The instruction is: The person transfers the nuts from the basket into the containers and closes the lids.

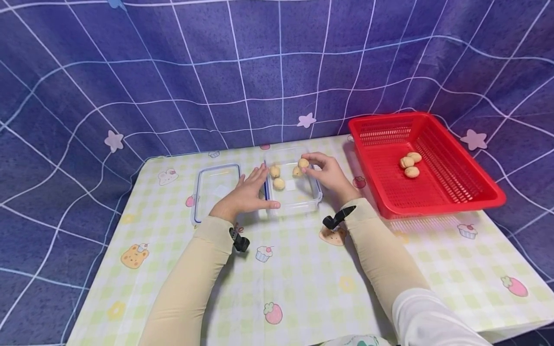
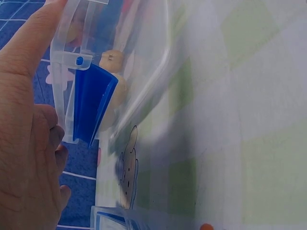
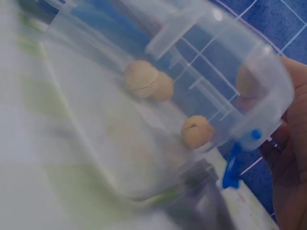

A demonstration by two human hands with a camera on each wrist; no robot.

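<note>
**Walnut [image 1: 303, 164] pinched at clear box [image 1: 305, 196], mid-frame**

Writing first: red letters "fe" [image 1: 239, 228] can be read on the checked tablecloth [image 1: 303, 283], just left of centre in the head view; the rest is covered by the left arm. A pale patch [image 1: 291, 185] is seen at the box floor and another [image 1: 221, 191] at the lid [image 1: 199, 192]; no text can be made out on either. No brand can be read.

Containers: the box is placed at frame centre, uncovered, with a blue latch [image 2: 93, 103] shown hanging in the left wrist view. Three loose walnuts [image 1: 279, 183] are held in it. The blue-edged lid is laid flat to its left. Three more nuts [image 1: 411, 172] are contained in the red basket [image 1: 437, 210], right of frame.

Hands: the walnut is gripped between thumb and finger of the right hand [image 1: 326, 174], box's upper right. The left hand [image 1: 247, 194] is spread, fingers extended, rested against the box's left side; nothing is grasped by it.
</note>
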